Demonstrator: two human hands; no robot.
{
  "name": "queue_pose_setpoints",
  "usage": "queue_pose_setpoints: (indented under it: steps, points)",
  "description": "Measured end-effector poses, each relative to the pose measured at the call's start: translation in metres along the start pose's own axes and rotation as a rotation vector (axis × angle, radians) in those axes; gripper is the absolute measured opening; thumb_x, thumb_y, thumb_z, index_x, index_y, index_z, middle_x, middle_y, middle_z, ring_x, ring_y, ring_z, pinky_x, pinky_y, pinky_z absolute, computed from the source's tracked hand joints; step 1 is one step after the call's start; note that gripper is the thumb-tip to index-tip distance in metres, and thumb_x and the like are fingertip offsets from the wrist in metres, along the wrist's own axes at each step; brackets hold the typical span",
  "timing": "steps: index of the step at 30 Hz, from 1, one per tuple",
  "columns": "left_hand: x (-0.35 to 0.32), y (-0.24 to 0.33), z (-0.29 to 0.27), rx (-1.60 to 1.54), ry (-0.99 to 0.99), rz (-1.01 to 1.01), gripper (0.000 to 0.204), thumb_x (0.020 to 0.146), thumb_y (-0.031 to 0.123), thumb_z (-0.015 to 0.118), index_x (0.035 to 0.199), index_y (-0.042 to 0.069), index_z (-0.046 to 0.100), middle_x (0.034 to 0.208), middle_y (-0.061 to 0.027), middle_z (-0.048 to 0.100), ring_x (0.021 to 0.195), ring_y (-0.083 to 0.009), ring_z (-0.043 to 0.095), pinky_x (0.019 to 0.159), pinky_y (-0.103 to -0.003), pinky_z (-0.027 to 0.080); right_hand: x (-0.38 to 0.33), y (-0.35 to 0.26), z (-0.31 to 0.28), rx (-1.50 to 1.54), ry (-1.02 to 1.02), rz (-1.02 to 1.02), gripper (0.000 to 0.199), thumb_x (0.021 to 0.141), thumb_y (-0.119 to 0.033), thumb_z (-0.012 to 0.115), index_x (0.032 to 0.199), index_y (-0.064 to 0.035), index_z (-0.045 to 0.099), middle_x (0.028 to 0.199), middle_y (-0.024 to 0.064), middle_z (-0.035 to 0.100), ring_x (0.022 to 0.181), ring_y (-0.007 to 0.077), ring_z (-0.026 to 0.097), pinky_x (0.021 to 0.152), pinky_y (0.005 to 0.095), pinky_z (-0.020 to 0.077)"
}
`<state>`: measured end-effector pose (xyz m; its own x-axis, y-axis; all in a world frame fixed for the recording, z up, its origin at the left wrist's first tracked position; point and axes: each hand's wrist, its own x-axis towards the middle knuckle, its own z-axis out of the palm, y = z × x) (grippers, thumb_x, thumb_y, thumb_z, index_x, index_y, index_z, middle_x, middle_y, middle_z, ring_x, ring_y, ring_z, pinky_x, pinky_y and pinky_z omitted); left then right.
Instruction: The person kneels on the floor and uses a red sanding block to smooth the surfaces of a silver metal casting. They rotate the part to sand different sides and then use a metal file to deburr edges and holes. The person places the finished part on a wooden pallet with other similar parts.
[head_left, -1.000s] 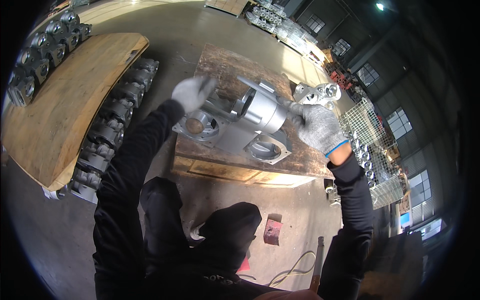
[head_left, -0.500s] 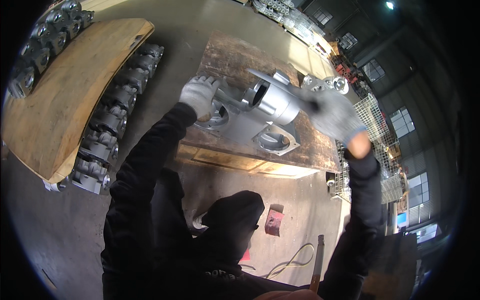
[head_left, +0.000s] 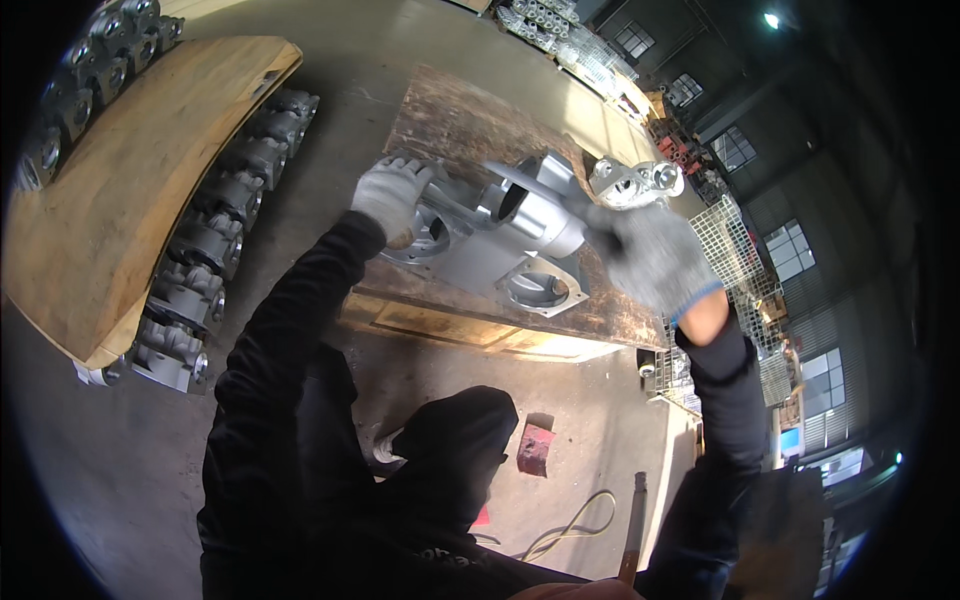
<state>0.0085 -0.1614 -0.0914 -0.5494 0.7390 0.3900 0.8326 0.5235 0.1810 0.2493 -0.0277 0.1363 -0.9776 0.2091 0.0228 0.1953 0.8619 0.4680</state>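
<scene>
Head view, centre of frame: grey metal casting, cylindrical body with flat flanges, smooth machined faces, lifted just above the worn wooden bench. Left hand fingers wrapped on its left end; right hand fingers closed on the right. Best kept level, both grips firm: it looks heavy.

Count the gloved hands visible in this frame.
2: the left hand grips one end of the grey metal casting over the workbench; the right hand grips its other end. No other hands show.
</scene>
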Motion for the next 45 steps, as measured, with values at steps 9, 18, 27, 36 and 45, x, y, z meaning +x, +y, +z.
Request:
queue_pose_setpoints:
  steps: [9, 18, 27, 36, 45]
  points:
    - [-0.005, 0.001, -0.008, -0.033, -0.037, 0.0, 0.053, 0.087, 0.021, 0.068, 0.136, 0.005, 0.059, 0.137, -0.0138, 0.063, 0.135, -0.0309, 0.056, 0.118, -0.041, 0.04, 0.001, 0.008, 0.04, -0.016, 0.364, -0.122, 0.03, 0.098, -0.019, 0.068, 0.126, -0.0236, 0.077, 0.063, 0.0075, 0.061, 0.052, 0.0259, 0.061, 0.051, 0.0394, 0.0497]
    - [-0.01, 0.083, -0.045, -0.858, 0.035, -0.048, 0.057, 0.1, 0.038, 0.061, 0.146, 0.006, 0.057, 0.138, -0.0226, 0.066, 0.13, -0.0377, 0.062, 0.112, -0.044, 0.047, 0.01, 0.014, 0.03, -0.21, 0.395, -0.14, 0.033, 0.093, -0.017, 0.067, 0.124, -0.0214, 0.075, 0.077, 0.0117, 0.069, 0.065, 0.0281, 0.071, 0.057, 0.0424, 0.0551]
    - [0.005, 0.146, -0.02, -1.251, 0.275, -0.252, 0.038, 0.112, 0.031, 0.051, 0.129, 0.0, 0.064, 0.106, -0.0267, 0.072, 0.1, -0.0387, 0.07, 0.09, -0.044, 0.053, 0.004, 0.016, 0.02, -0.167, 0.4, -0.21, 0.026, 0.095, -0.025, 0.067, 0.119, -0.0195, 0.076, 0.077, 0.0111, 0.069, 0.069, 0.0297, 0.072, 0.061, 0.0457, 0.0562]
    - [-0.017, 0.154, -0.02, -1.211, 0.481, -0.186, 0.04, 0.112, 0.037, 0.048, 0.113, 0.001, 0.065, 0.093, -0.0277, 0.071, 0.093, -0.0493, 0.068, 0.082, -0.056, 0.052, -0.006, -0.005, 0.006, -0.19, 0.378, -0.23, 0.032, 0.097, -0.016, 0.061, 0.127, -0.019, 0.073, 0.079, 0.0118, 0.071, 0.067, 0.0293, 0.072, 0.057, 0.0415, 0.056]
    - [-0.05, 0.165, -0.02, -1.276, 0.491, -0.202, 0.038, 0.111, 0.039, 0.053, 0.112, 0.003, 0.064, 0.086, -0.026, 0.07, 0.086, -0.0483, 0.069, 0.074, -0.054, 0.053, -0.029, -0.023, -0.002, -0.269, 0.366, -0.261, 0.039, 0.09, -0.016, 0.066, 0.129, -0.0134, 0.072, 0.075, 0.0094, 0.069, 0.073, 0.0262, 0.073, 0.062, 0.0392, 0.0573]
